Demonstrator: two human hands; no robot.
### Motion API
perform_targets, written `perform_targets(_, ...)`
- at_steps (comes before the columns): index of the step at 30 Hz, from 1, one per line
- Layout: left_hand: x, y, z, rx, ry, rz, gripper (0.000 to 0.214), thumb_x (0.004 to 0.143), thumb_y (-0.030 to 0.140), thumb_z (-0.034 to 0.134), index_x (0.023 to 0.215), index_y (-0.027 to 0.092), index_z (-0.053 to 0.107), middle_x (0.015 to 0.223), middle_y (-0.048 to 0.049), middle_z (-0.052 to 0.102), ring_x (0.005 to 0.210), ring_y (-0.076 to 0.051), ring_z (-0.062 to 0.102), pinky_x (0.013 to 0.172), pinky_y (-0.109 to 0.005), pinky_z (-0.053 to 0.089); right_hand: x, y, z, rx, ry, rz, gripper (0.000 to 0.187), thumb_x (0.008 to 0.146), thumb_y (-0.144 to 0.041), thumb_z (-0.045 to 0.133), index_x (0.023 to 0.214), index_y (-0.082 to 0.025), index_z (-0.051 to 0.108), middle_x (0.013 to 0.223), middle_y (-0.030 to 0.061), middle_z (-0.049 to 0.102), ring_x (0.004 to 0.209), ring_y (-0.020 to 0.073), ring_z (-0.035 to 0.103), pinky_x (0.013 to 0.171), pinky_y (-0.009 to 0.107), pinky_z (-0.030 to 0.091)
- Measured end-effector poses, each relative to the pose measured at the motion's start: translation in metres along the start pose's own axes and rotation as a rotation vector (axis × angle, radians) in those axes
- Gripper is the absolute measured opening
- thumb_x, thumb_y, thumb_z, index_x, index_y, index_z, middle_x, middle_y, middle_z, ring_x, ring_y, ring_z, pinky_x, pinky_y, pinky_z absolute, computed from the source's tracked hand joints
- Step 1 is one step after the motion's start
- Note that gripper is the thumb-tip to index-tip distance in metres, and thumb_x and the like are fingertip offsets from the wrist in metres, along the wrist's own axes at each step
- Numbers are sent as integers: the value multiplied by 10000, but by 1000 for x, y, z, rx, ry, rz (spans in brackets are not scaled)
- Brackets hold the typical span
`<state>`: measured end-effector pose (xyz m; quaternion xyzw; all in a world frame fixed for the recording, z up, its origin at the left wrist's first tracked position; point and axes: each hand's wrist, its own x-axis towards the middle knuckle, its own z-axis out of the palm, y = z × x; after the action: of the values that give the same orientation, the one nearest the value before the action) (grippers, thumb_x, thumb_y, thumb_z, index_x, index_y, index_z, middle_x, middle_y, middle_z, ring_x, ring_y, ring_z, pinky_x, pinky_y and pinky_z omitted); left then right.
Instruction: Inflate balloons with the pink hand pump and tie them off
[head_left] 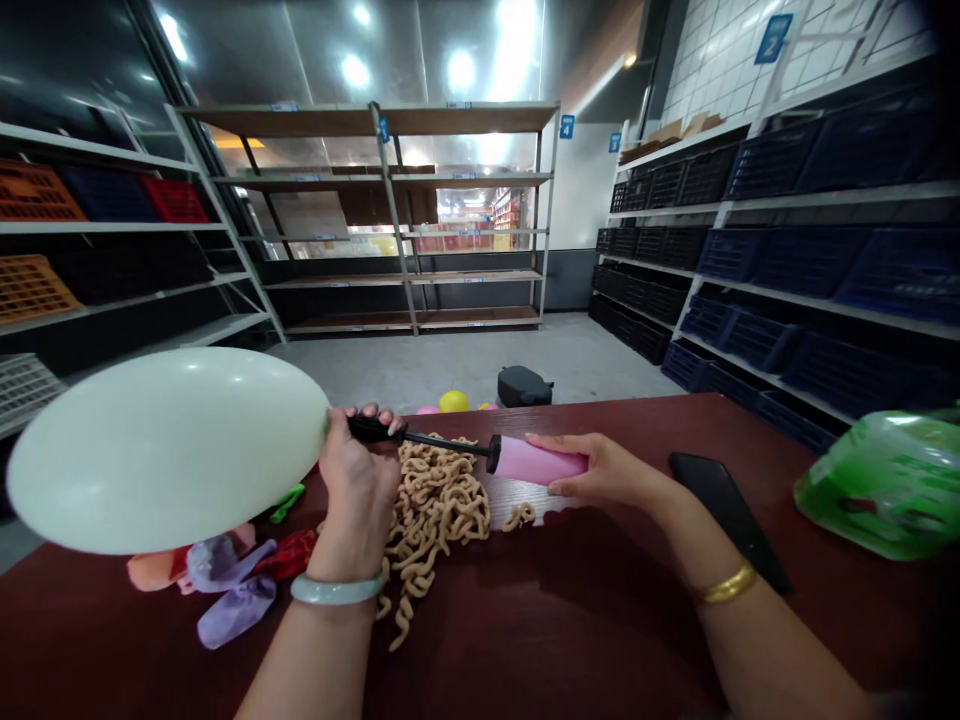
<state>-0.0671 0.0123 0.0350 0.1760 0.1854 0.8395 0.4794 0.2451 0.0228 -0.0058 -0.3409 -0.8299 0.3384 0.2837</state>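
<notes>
A large, pale green inflated balloon (169, 450) hangs at the left, its neck end at my left hand (364, 450). My left hand is closed around the black handle of a balloon pump (536, 460); the fingers hide where balloon and handle meet. Around the pump's pink barrel, my right hand (600, 468) is closed with thumb and fingers. Between the hands the black rod shows, drawn out of the barrel. Beneath the rod lies a pile of tan, curly twisted pieces (442, 495) on the dark red table (570, 620).
Limp balloons (236, 605) in purple, red and orange lie left of my left forearm. A dark phone-like slab (724, 510) and a green plastic package (885, 485) are at the right. Beyond the table are a black bag-like object (525, 386), yellow balloon (453, 401) and shelving (405, 320).
</notes>
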Motion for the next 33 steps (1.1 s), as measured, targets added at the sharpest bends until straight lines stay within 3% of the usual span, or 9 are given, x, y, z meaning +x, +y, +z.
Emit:
perform_targets(4,-13,-19,2,-6,-48,-33,250,962,292,377,743,191,441,666,-10,485,588,-138,498,529,-260,411,0,-2,0,-37,23,-26,684,708,-383,769,1338,-339,507,1362,-10,543,1251,259,511,1109,448,336)
perform_targets(10,-43,-56,7,19,-82,-81,185,900,301,535,762,192,477,687,-2,508,596,-139,518,563,-266,433,9,-7,24,-26,31,-43,704,717,-424,760,1357,-350,477,1371,-7,531,1244,270,517,1080,453,373)
perform_targets(15,-51,-63,7,6,-58,-120,164,879,270,575,761,192,492,685,4,518,584,-131,515,567,-262,434,14,-5,38,0,35,-30,728,714,-443,763,1371,-370,457,1384,-20,518,1256,268,504,1088,444,364)
perform_targets(23,-20,-36,-1,37,38,-169,243,954,278,403,739,183,466,657,-9,515,568,-154,515,523,-276,407,13,-1,35,85,-24,21,754,710,-445,767,1383,-342,441,1423,-7,472,1309,251,443,1132,435,288)
perform_targets(29,8,8,-7,4,46,-27,270,964,295,359,725,189,430,626,-9,489,554,-147,467,502,-268,364,5,-4,17,76,-49,6,724,714,-418,766,1367,-332,466,1415,-7,485,1302,256,452,1130,432,292)
perform_targets(33,9,14,-7,-12,-8,39,262,961,305,367,736,183,425,631,-4,470,557,-140,452,502,-258,350,1,-7,8,1,-4,-24,694,718,-402,763,1352,-355,483,1382,-22,524,1263,255,498,1101,431,343)
